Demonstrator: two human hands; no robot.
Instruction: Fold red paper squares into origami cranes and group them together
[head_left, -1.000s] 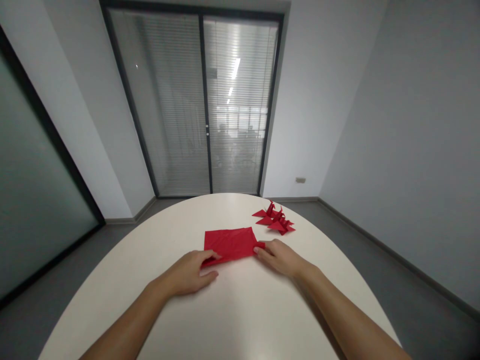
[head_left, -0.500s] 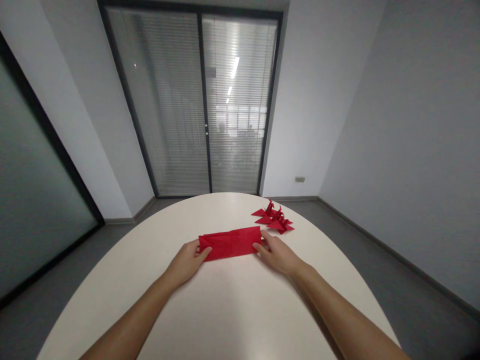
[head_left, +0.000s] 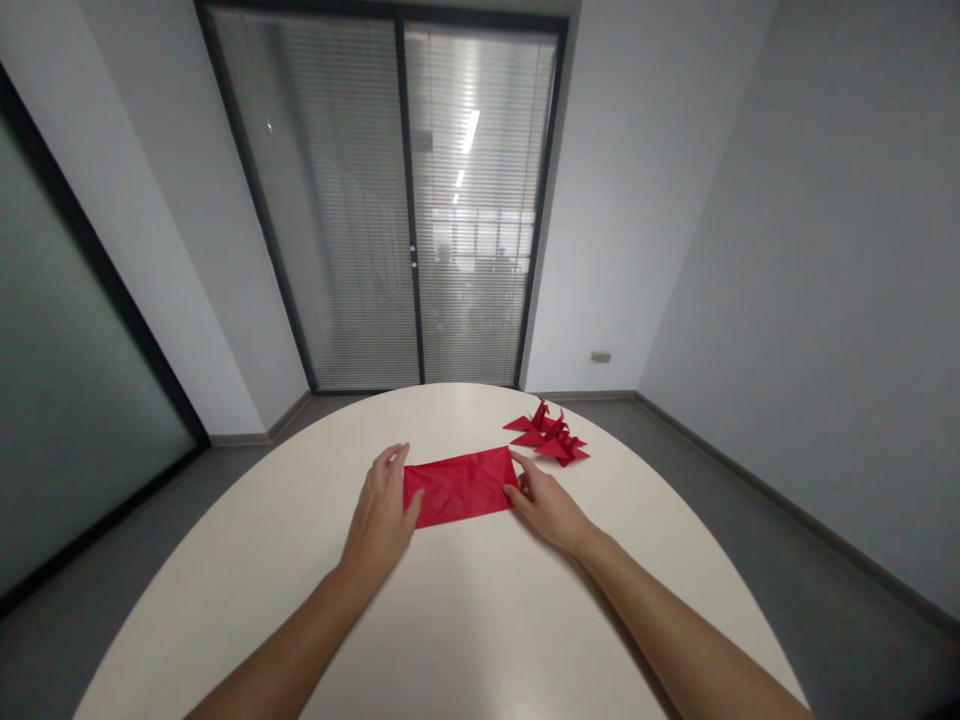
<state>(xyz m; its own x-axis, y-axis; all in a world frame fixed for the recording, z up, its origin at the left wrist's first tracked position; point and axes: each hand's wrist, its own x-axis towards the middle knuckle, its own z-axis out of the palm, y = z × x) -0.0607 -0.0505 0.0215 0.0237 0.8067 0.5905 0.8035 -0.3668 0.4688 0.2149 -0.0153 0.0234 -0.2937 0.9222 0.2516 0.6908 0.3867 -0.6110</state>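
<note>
A folded sheet of red origami paper (head_left: 461, 487) with creases across it lies as a wide rectangle in front of me. At its left end is my left hand (head_left: 384, 500), fingers stretched apart and the thumb at the paper's edge. My right hand (head_left: 544, 500) pinches the right end between thumb and fingers. Just beyond that hand, several folded red paper cranes (head_left: 551, 437) stand close together, their wings overlapping.
The round white table (head_left: 450, 620) spreads beneath my hands, its curved far edge a little past the cranes. Behind it are a dark-framed glass partition with blinds (head_left: 472, 300) and grey-white walls (head_left: 637, 180).
My left hand has loosened from the paper, its fingers now unfolded and raised. The paper's left end has opened out wider and flatter. My right hand keeps its hold, shifted slightly left.
</note>
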